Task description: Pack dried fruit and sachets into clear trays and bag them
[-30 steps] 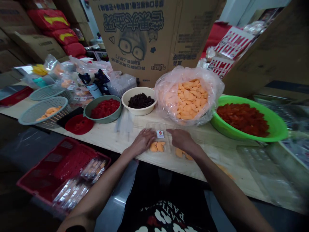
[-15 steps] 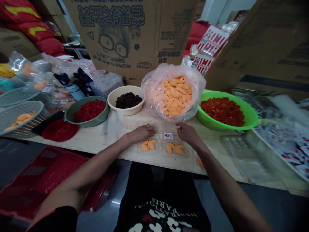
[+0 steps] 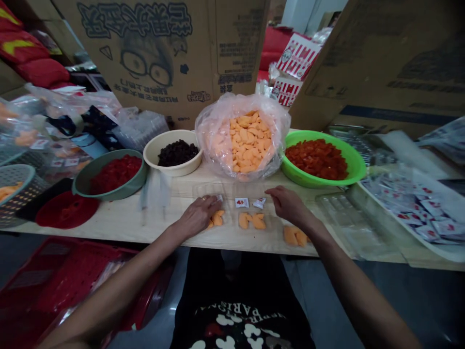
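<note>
At far left, a grey perforated basket (image 3: 14, 178) holds a few orange slices, and a round red lid (image 3: 65, 210) lies flat on the pale wooden bench (image 3: 119, 225) just beside it; a red plastic crate (image 3: 72, 274) sits on the floor below. Next along stand a grey-green bowl (image 3: 112, 195) of diced red fruit and a cream bowl (image 3: 170, 167) of dark raisins. Nearer the bench's front edge, the left hand (image 3: 199, 216) lies palm down and open, fingers extended, over a small group of orange slices (image 3: 217, 219), with no grip visible; a white sachet (image 3: 219, 198) lies just past its fingertips. Two more sachets (image 3: 241, 202) sit between the hands, above a second group of orange slices (image 3: 250, 221). Behind them, a clear plastic bag (image 3: 212, 145) is heaped with orange slices. The right hand (image 3: 288, 203) is open with fingers loosely curved, holding nothing visible, and lies just above a third group of orange slices (image 3: 295, 236). Further right are a green basin (image 3: 327, 180) of diced red-orange fruit, stacked clear plastic trays (image 3: 348, 218) and a white tray (image 3: 417, 232) of sachets.
</note>
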### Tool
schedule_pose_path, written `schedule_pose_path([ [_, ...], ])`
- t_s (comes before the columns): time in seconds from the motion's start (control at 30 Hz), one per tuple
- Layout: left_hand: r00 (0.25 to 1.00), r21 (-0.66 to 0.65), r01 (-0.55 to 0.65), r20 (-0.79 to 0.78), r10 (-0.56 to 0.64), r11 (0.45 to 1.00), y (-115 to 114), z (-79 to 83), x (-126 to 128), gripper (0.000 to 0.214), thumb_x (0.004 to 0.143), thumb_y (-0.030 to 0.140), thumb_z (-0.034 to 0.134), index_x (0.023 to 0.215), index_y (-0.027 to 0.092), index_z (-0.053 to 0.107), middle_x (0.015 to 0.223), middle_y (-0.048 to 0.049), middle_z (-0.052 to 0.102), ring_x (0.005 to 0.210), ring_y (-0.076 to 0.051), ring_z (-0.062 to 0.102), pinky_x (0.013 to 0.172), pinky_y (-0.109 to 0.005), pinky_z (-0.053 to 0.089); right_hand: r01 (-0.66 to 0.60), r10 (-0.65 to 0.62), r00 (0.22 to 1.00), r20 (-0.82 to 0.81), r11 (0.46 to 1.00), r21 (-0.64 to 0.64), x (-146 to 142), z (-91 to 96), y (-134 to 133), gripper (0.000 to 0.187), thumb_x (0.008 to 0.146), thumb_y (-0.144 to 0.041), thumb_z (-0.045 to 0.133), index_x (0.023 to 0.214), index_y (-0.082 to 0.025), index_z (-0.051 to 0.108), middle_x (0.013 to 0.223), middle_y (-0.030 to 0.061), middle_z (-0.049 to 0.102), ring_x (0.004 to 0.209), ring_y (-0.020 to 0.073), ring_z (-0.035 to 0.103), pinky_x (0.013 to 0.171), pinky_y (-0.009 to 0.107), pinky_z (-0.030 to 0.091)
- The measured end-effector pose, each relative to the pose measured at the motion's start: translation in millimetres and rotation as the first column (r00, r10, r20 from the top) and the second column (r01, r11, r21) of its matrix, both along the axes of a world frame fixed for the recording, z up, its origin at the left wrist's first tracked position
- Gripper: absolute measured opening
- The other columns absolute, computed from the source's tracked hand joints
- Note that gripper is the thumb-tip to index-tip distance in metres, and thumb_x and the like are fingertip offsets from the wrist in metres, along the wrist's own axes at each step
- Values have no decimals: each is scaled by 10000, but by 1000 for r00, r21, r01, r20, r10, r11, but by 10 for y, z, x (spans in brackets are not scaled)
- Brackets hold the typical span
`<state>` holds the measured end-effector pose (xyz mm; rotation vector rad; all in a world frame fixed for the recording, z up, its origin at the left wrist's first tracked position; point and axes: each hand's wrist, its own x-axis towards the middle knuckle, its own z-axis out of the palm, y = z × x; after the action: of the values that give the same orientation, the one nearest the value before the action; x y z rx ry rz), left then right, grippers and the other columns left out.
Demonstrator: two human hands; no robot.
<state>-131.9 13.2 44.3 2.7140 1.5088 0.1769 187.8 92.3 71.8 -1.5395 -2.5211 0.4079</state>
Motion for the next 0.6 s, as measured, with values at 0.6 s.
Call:
schedule_pose_path([
  [0.6,983,-170,66,178,-35,983,206,154,1236,360,895,58,459,1214,172,583,1152,-117,613,1027,-249,591,890,-377,507,123,-127,992,22,985,117,-63,-69,-14,197,918,-158,448,905,-136,643,935,132,659,871,224,584,774,313,426],
])
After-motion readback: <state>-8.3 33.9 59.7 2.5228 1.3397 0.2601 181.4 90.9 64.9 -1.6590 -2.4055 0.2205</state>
